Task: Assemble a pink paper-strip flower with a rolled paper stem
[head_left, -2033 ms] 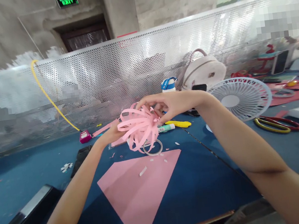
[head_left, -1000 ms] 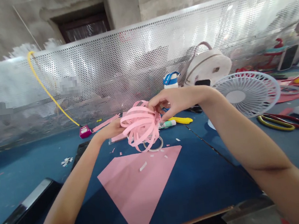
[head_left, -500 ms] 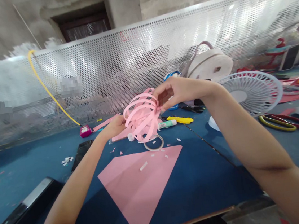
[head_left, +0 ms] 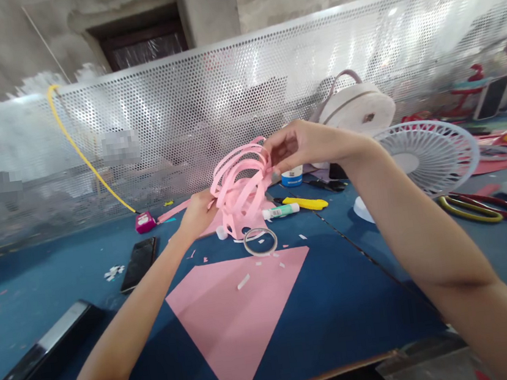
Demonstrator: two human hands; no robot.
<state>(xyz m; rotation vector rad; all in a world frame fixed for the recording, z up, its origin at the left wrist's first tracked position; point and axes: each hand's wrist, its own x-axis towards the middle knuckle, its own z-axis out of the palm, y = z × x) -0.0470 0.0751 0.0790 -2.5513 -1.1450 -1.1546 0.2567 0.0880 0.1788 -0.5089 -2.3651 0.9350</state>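
Observation:
A bundle of looped pink paper strips (head_left: 240, 185) hangs in the air above the blue table (head_left: 350, 301). My right hand (head_left: 296, 144) pinches its upper right end with closed fingers. My left hand (head_left: 198, 212) grips its lower left end. Below the bundle lie a clear tape ring (head_left: 260, 241) and a large pink paper sheet (head_left: 236, 315). A glue stick (head_left: 281, 211) and a yellow utility knife (head_left: 305, 202) rest just behind.
A black phone (head_left: 138, 263) and a dark flat device (head_left: 43, 357) lie at the left. A white fan (head_left: 425, 159), a round white bag (head_left: 357, 109) and scissors (head_left: 480, 206) stand at the right. A perforated metal screen (head_left: 181, 131) closes off the back.
Both hands have raised the pink bundle and drawn its ends apart, so it looks longer and flatter. My right hand moved up, my left hand slid left and down.

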